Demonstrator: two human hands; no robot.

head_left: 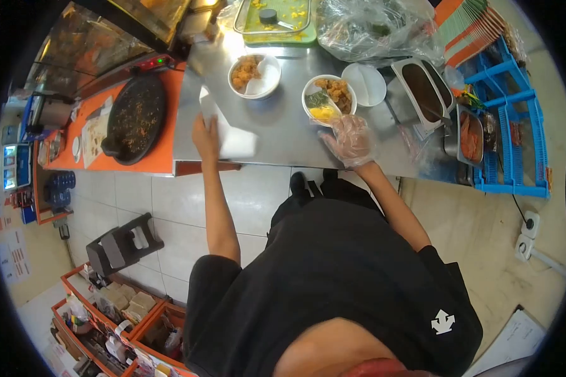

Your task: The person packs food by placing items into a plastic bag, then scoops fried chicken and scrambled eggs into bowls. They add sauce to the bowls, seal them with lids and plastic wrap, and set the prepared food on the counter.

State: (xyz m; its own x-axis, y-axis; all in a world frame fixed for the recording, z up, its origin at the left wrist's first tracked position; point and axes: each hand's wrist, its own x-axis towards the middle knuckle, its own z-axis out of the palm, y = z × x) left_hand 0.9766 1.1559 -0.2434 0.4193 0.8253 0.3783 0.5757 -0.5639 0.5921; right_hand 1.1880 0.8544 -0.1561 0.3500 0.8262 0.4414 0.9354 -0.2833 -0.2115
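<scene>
My left hand is closed at the near edge of the steel counter, its fingers against a white, paper-like sheet. A clear plastic glove covers my right hand, whose thumb points left and whose fingertips overlap the near rim of a white divided bowl. That bowl holds browned pieces, something dark green and a yellow food. Farther left stands a second white divided bowl, with fried pieces in one section.
A round white divided lid or dish lies right of the bowls. Steel food pans and a blue crate line the right side. A black pan sits on the orange counter; a green-edged tray and plastic bag lie behind.
</scene>
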